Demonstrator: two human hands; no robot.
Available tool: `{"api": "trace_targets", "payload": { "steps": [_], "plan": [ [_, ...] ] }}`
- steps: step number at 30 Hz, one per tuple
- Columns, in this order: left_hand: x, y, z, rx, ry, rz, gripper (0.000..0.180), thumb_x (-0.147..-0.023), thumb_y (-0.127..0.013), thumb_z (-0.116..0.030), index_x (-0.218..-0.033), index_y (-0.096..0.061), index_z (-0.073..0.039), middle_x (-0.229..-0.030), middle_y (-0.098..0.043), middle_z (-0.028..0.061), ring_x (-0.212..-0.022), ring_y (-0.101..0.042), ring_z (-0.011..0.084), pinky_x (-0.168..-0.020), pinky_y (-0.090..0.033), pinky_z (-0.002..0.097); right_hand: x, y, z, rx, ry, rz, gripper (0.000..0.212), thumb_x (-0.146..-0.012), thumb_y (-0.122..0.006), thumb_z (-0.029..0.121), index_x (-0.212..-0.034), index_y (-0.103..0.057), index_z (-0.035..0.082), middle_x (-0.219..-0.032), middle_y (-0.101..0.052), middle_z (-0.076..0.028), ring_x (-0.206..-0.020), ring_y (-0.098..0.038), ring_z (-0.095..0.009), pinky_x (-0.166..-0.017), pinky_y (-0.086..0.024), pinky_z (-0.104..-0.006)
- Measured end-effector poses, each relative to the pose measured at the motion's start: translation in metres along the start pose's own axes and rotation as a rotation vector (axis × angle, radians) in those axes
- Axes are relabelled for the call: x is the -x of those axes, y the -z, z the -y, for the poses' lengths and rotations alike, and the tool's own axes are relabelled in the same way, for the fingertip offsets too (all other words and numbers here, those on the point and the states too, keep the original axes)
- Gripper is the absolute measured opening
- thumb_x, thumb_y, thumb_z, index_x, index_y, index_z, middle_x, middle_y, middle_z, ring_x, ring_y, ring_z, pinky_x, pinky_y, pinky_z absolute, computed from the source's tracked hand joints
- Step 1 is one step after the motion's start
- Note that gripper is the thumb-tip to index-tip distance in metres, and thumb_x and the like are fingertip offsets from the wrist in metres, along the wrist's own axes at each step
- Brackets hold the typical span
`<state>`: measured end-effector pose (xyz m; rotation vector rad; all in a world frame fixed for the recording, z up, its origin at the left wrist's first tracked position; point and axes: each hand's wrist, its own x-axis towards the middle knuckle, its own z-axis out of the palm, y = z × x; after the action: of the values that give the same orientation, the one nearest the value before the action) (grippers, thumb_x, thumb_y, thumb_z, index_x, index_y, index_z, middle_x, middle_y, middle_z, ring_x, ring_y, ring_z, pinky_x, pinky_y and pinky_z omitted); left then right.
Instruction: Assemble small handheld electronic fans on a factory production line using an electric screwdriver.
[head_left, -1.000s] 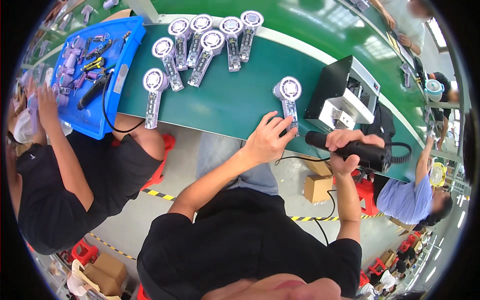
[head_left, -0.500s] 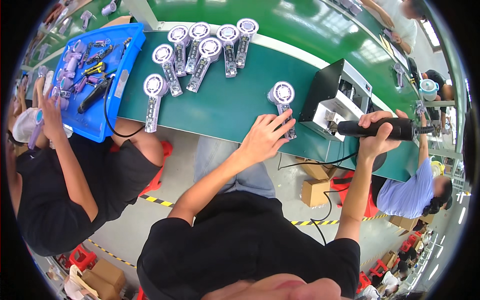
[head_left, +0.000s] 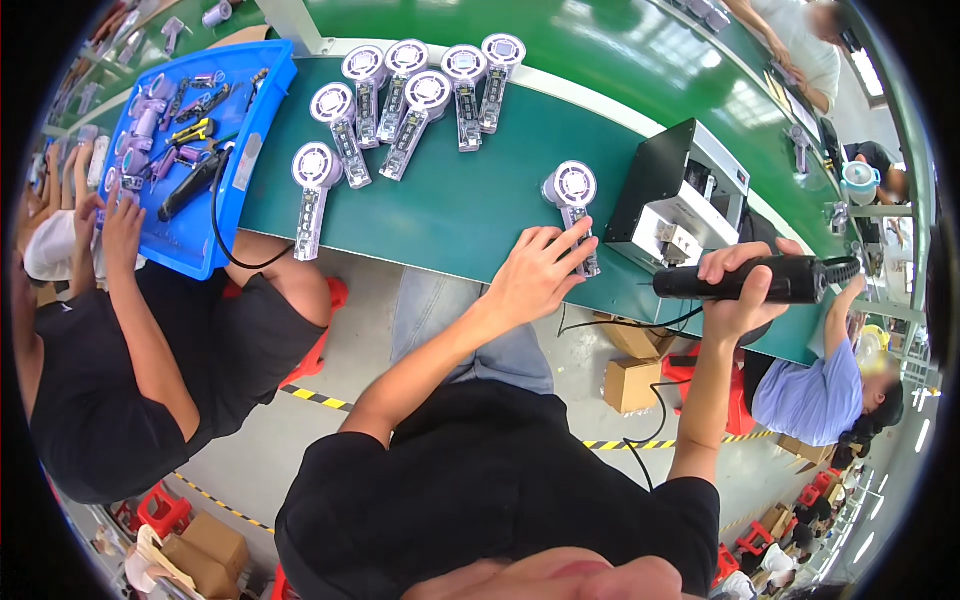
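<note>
Over the flat green desk (head_left: 480, 215), my right hand (head_left: 735, 312) is gripping a black tube-shaped screwdriver (head_left: 688, 284), moving left, so its tip (head_left: 646, 285) is nearing the purple, round-headed plastic fan (head_left: 574, 195) my half-open left hand (head_left: 535, 275) is touching there.

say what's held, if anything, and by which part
The right hand grips the black tool mid-body; the left hand touches the lilac device on its handle.

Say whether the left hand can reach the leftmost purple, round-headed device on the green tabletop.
Probably yes: only green tabletop seems to separate the left hand from the leftmost device, though the fingers touch another such device.
</note>
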<state>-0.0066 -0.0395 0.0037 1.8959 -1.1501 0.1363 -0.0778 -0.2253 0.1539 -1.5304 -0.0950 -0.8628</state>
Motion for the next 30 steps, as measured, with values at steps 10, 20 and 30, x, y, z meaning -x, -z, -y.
{"api": "trace_targets", "payload": {
  "steps": [10,20,30],
  "plan": [
    [-0.001,0.001,-0.001,-0.014,0.004,0.005,0.054,-0.074,-0.073,-0.013,-0.125,-0.056,-0.007,-0.14,-0.047,0.0093,-0.1,-0.053,0.0277,-0.089,-0.042,0.0394,-0.028,0.022,-0.008,0.106,0.148,-0.064,0.047,-0.091,-0.064,0.017,-0.125,-0.034,0.002,-0.073,-0.055,-0.012,-0.054,-0.054,-0.02,-0.05,-0.049,-0.0364],
    [0.0,0.001,-0.002,-0.019,0.001,-0.001,0.053,-0.074,-0.073,-0.013,-0.124,-0.057,-0.007,-0.14,-0.047,0.0087,-0.1,-0.053,0.0272,-0.09,-0.042,0.0391,-0.034,0.04,-0.027,0.006,-0.015,-0.089,0.068,-0.083,-0.067,0.049,-0.122,-0.034,0.004,-0.073,-0.053,-0.011,-0.055,-0.053,-0.019,-0.05,-0.047,-0.0345],
    [0.0,0.002,-0.001,-0.008,-0.009,0.0,0.053,-0.074,-0.072,-0.013,-0.123,-0.057,-0.006,-0.14,-0.046,0.009,-0.1,-0.053,0.0271,-0.09,-0.042,0.0395,0.02,-0.013,-0.027,-0.15,0.048,0.035,0.046,-0.093,-0.058,0.03,-0.125,-0.031,0.011,-0.076,-0.051,-0.012,-0.055,-0.051,-0.02,-0.048,-0.046,-0.0365]
  ]
}}
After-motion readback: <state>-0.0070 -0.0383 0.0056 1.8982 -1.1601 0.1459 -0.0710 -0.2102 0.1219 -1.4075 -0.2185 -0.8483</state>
